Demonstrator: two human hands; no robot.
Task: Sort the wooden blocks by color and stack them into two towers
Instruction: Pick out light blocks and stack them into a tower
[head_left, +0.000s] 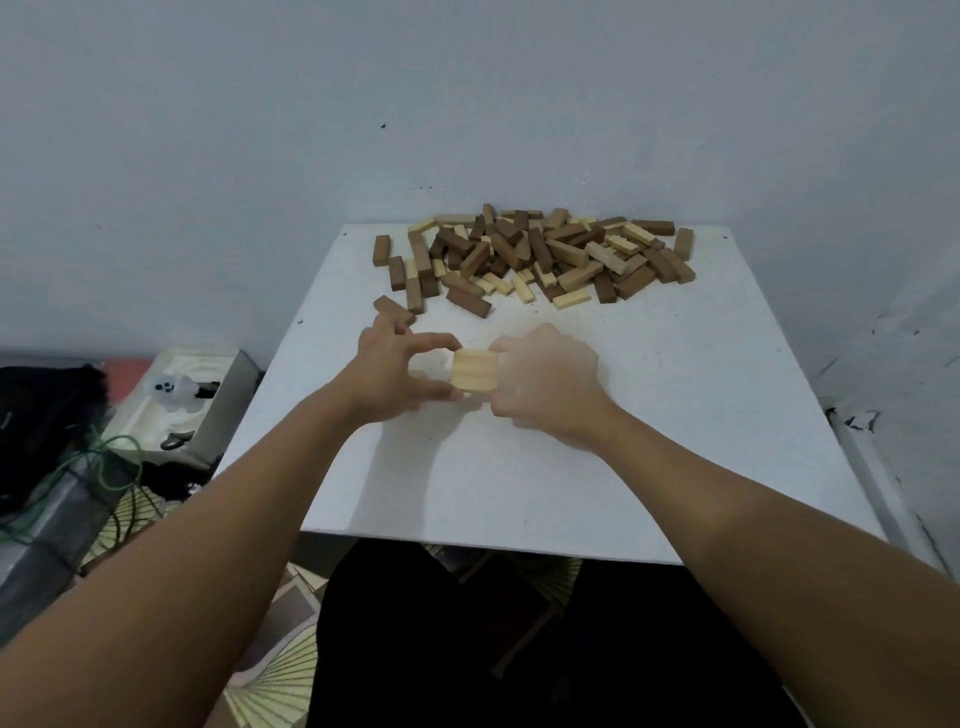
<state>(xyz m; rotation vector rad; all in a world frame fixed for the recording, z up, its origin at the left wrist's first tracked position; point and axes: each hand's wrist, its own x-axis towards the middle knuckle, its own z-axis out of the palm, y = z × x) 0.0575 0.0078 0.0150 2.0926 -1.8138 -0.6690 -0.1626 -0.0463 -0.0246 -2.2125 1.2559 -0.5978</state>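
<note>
A small row of light wooden blocks (474, 370) lies side by side near the middle of the white table (649, 441). My left hand (395, 371) pinches the row's left side between thumb and fingers. My right hand (545, 379) grips its right side with curled fingers that hide that edge. A loose pile of dark and light wooden blocks (535, 257) lies at the far end of the table by the wall. One dark block (387, 305) lies just beyond my left fingertips.
The table stands in a corner against pale walls. Left of it, low down, sit a cream box (182, 400), dark cloth (47, 415) and green cord (111, 467). My dark-clothed lap (519, 649) is under the table's near edge.
</note>
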